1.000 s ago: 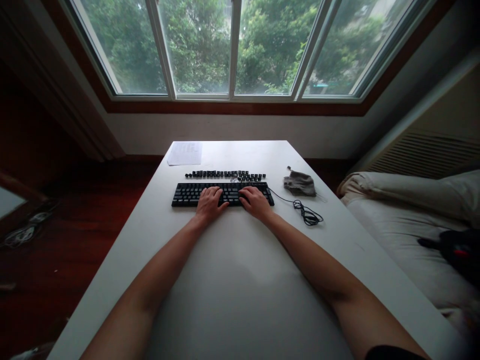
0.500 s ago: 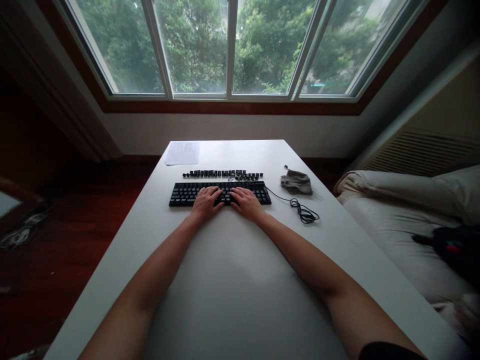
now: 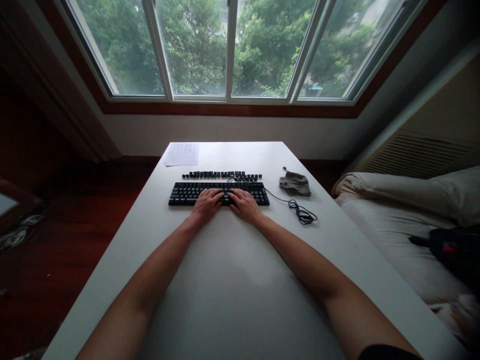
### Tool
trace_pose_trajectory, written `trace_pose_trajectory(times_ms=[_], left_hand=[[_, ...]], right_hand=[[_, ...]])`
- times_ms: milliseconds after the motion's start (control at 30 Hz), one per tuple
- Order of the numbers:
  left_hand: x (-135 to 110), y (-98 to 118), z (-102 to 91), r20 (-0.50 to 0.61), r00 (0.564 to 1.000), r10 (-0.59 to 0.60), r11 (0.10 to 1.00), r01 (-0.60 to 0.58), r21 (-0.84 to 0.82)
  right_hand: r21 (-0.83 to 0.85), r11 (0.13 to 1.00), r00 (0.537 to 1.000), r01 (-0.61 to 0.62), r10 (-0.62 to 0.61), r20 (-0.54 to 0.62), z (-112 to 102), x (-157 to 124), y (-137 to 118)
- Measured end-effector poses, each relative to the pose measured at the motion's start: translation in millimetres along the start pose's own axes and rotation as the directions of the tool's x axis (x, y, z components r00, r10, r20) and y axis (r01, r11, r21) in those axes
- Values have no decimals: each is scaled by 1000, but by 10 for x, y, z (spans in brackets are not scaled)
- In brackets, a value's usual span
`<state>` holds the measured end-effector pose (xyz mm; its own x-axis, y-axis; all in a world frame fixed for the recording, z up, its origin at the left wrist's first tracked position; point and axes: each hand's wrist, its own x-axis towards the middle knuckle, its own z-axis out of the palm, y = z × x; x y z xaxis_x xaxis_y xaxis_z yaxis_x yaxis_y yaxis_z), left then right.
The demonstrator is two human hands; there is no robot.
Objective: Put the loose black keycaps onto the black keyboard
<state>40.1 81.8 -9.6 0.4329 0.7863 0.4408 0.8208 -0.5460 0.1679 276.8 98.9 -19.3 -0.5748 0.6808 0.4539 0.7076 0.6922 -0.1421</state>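
Observation:
A black keyboard (image 3: pixel 181 194) lies flat on the white table (image 3: pixel 232 280), and both my hands rest over its middle. My left hand (image 3: pixel 207 202) has its fingers stretched out on the keys, left of centre. Just beside it, my right hand (image 3: pixel 243 202) lies with fingers spread over the keys right of centre. Neither hand grips anything. Behind the keyboard's far edge stands a row of loose black keycaps (image 3: pixel 213 174). A small clear item among them, near the middle, is too small to make out. The keys under my palms and fingers are hidden.
Right of the keyboard lies its coiled black cable (image 3: pixel 305 216), with a grey drawstring pouch (image 3: pixel 294 183) behind it. A printed paper sheet (image 3: pixel 182 153) sits at the far left corner. Beyond the table's right edge is a beige sofa (image 3: pixel 382 215); a window (image 3: pixel 195 50) is ahead.
My fingers have drawn in slightly and my thumbs have shifted closer to the keys. Both hands stay over the keyboard. The camera view has tilted a little.

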Motion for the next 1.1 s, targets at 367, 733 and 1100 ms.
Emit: trace_pose_trajectory(times_ms=[367, 733, 1100], left_hand=[[-4, -30, 6, -12, 995, -99, 994, 99, 35], [-5, -64, 24, -43, 995, -94, 995, 93, -29], [-13, -46, -63, -153, 955, -253, 967, 256, 1]], right_hand=[[27, 998, 998, 57, -56, -21, -29, -21, -24], [28, 996, 997, 83, -83, -9, -37, -23, -34], [42, 996, 997, 76, -76, -4, -38, -30, -26]])
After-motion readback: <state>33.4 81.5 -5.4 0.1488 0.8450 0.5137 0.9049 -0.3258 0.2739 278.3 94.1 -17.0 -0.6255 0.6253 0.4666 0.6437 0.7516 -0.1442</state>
